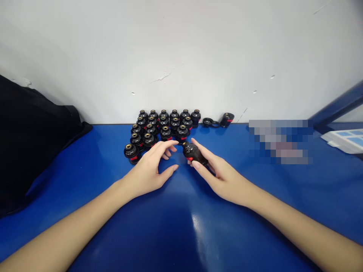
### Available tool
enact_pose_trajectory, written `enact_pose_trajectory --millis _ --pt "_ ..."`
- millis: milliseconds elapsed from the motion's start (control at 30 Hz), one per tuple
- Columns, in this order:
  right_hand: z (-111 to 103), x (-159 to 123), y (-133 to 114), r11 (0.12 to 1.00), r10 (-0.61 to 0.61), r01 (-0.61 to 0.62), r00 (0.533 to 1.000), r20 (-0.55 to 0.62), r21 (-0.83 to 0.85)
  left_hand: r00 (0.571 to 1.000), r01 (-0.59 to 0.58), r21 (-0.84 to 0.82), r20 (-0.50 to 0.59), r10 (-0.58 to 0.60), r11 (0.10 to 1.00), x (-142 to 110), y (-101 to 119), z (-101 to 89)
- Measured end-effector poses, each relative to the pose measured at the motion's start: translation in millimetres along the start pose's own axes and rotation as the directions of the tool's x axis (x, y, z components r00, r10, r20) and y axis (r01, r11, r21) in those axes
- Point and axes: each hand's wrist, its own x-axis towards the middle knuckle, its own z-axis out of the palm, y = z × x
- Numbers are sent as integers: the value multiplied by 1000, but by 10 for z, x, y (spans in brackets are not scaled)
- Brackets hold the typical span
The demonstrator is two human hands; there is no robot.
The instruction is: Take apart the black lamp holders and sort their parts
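Note:
My right hand [218, 173] grips a black bell-shaped part [193, 153] with a brass tip and a red mark, tilted with the tip pointing left. My left hand [151, 168] hovers just left of it, fingers spread and curved, holding nothing, its fingertips close to the front row of a cluster. That cluster [161, 128] is several identical black parts with brass tops, standing upright in rows on the blue table [181, 226] near the wall.
A loose black ring [208, 122] and one black part lying on its side [227, 119] rest right of the cluster. A black cloth or bag [31, 139] covers the table's left. A blurred patch and white sheets [344, 139] lie at the right, under a blue rail.

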Motion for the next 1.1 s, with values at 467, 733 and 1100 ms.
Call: enact_pose_trajectory --millis 467,733,1100 --pt "17 -40 -41 923 131 -184 976 173 338 998 -47 80 53 42 996 -1 168 -46" --pt "-35 -47 13 945 130 -171 978 161 280 980 -113 192 182 78 975 -16 232 9" --pt "-29 -73 -30 982 66 -91 986 151 167 974 -125 203 213 80 971 -24 286 -11"
